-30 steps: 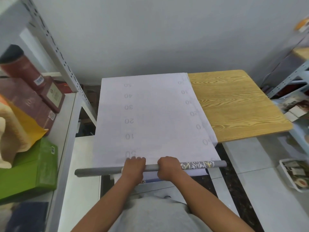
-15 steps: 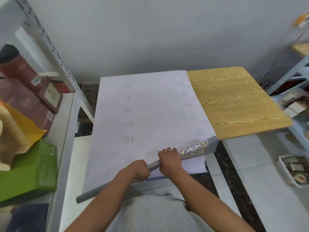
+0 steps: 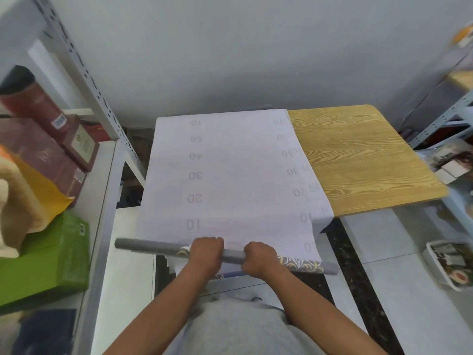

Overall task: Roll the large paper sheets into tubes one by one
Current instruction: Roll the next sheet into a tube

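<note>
Fingers of both hands curl over a grey rolled tube (image 3: 153, 248), knuckles up, gripping it near the lower middle of the frame; at far left a metal shelf (image 3: 107, 180) carries a green box (image 3: 48, 254), a yellow paper bag (image 3: 41, 185), dark red boxes (image 3: 46, 155) and a dark red canister (image 3: 28, 98); the tube's plain grey end sticks out leftward past the shelf edge; the left hand (image 3: 204, 254) holds the tube left of centre, the right hand (image 3: 259, 258) just beside it with a short stretch of tube between them; beyond the hands a large white paper sheet (image 3: 230, 175), printed with faint numbers, lies flat and runs up to the wall; the tube's right end, showing a swirl pattern, tilts slightly lower at right; the sheet covers the left part of a wood-grain table (image 3: 358, 160) at centre right; at the lower right edge a white tray (image 3: 432, 260) sits on the tiled floor (image 3: 409, 290).
</note>
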